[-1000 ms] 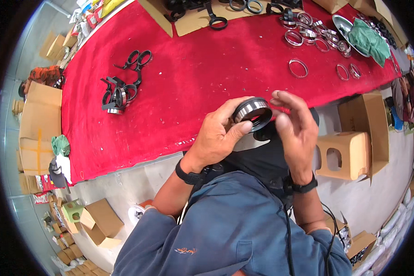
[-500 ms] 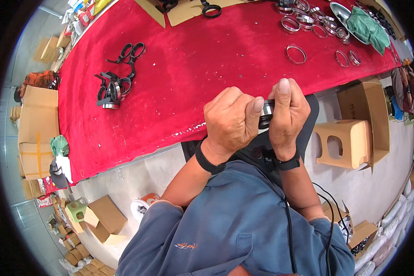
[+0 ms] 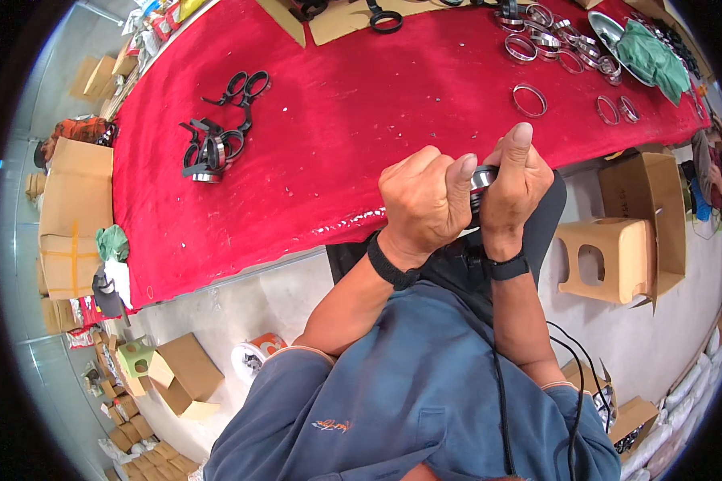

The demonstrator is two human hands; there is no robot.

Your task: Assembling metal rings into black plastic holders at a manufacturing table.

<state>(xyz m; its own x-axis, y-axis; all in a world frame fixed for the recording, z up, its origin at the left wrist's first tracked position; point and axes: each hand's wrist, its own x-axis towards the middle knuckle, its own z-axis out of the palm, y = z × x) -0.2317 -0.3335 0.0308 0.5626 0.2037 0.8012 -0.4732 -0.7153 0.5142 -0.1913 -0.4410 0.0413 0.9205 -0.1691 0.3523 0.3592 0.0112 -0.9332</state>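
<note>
Between my closed fists, just off the near edge of the red-covered table, is a silver-and-black ring. My left hand grips its left side, fingers curled and thumb pressed along the top. On the other side my right hand wraps round it, thumb pointing up and away. Most of the ring is hidden by the fingers. Black ring clamps with tails, some with silver bands, lie in a loose group on the left of the table.
Several silver rings are heaped at the far right, with a single silver ring nearer. Beside them a metal tray carries green cloth. A tan plastic stool and an open carton stand right of my legs.
My view has shifted a little, so the table and hands sit farther right in it. Both hands keep their grip on the ring, which shows slightly more tilted.
</note>
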